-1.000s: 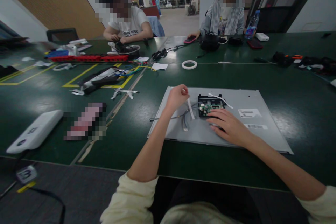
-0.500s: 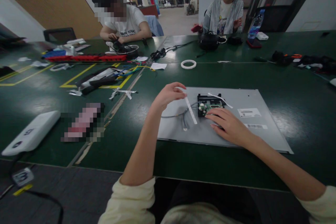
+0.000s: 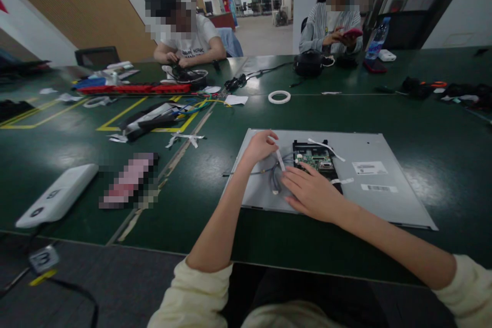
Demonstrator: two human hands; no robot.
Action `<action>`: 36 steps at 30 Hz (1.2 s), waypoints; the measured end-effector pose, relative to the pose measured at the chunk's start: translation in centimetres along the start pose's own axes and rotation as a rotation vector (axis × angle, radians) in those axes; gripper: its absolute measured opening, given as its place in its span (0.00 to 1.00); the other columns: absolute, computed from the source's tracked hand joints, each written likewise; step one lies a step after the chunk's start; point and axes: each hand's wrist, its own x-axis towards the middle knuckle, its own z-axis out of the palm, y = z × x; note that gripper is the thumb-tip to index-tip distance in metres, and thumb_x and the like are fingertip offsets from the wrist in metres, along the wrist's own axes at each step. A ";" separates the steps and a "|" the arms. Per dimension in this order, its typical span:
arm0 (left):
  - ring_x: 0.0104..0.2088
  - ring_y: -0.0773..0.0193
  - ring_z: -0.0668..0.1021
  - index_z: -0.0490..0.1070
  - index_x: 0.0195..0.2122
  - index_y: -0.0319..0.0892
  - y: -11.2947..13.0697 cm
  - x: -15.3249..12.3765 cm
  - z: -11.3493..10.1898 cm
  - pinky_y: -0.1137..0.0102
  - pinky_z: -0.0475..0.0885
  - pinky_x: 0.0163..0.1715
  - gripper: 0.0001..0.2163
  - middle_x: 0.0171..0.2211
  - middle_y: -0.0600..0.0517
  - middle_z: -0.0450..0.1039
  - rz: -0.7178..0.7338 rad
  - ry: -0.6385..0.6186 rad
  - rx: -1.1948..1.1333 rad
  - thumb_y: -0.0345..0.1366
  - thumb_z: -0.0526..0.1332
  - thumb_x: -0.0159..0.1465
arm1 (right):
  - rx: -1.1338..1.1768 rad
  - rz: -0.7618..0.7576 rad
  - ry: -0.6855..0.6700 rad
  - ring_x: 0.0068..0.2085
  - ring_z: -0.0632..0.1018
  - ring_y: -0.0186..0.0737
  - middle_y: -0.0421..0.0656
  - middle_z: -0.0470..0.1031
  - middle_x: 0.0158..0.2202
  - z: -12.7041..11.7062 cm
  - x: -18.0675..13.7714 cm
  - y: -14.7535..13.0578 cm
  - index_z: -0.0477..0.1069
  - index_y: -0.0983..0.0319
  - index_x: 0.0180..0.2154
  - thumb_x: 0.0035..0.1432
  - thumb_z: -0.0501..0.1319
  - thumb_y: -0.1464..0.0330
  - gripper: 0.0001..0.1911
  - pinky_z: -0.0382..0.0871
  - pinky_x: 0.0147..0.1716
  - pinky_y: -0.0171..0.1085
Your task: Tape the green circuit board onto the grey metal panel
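A grey metal panel (image 3: 369,192) lies flat on the green table before me, with a small green circuit board (image 3: 315,160) in a black frame near its middle. My left hand (image 3: 260,146) is closed in a pinch on a white tape strip (image 3: 280,160) above thin grey wires (image 3: 273,177) at the panel's left part. My right hand (image 3: 312,193) rests flat on the panel, fingers stretched out, just left of the board and touching the strip's lower end.
A white tape roll (image 3: 279,97) lies beyond the panel. To the left are a white device (image 3: 57,196), tape scraps (image 3: 184,138) and black cables. Two people sit across the table; a water bottle (image 3: 376,40) and black bag (image 3: 308,63) stand near them.
My left hand came back down onto the panel with the tape strip. My right hand slid left off the circuit board toward the strip and wires.
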 end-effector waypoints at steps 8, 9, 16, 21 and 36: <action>0.30 0.62 0.75 0.72 0.37 0.39 -0.1 0.1 0.7 0.70 0.69 0.31 0.11 0.28 0.51 0.72 0.059 0.085 0.095 0.29 0.60 0.51 | 0.045 0.042 0.048 0.56 0.67 0.46 0.53 0.69 0.52 0.9 0.9 -0.5 0.66 0.69 0.51 0.62 0.51 0.62 0.22 0.49 0.61 0.50; 0.30 0.62 0.75 0.72 0.38 0.38 -0.1 0.1 0.8 0.70 0.69 0.32 0.12 0.28 0.50 0.72 0.059 0.082 0.102 0.29 0.60 0.51 | 0.060 0.041 0.056 0.55 0.68 0.46 0.53 0.70 0.51 0.9 0.9 -0.5 0.67 0.69 0.51 0.62 0.51 0.62 0.21 0.49 0.61 0.50; 0.33 0.66 0.74 0.67 0.44 0.39 0.7 -0.2 -0.2 0.70 0.69 0.36 0.16 0.41 0.48 0.70 0.211 0.154 -0.011 0.30 0.59 0.53 | 0.109 0.059 0.089 0.54 0.70 0.44 0.53 0.70 0.51 1.3 0.7 -0.5 0.66 0.68 0.52 0.61 0.53 0.63 0.21 0.49 0.61 0.50; 0.31 0.66 0.73 0.70 0.33 0.41 1.7 -1.0 -1.4 0.71 0.68 0.34 0.06 0.29 0.53 0.72 0.362 -0.254 0.000 0.31 0.57 0.55 | 0.113 0.080 0.074 0.54 0.69 0.44 0.52 0.70 0.52 1.4 0.6 -0.7 0.65 0.69 0.52 0.62 0.51 0.64 0.21 0.48 0.61 0.50; 0.40 0.59 0.73 0.66 0.42 0.41 -0.7 -0.6 -0.4 0.67 0.67 0.41 0.21 0.39 0.49 0.70 0.252 -0.312 0.108 0.35 0.65 0.45 | 0.081 0.023 0.096 0.51 0.72 0.44 0.52 0.73 0.47 0.9 0.6 -1.0 0.69 0.67 0.48 0.61 0.53 0.66 0.16 0.52 0.60 0.49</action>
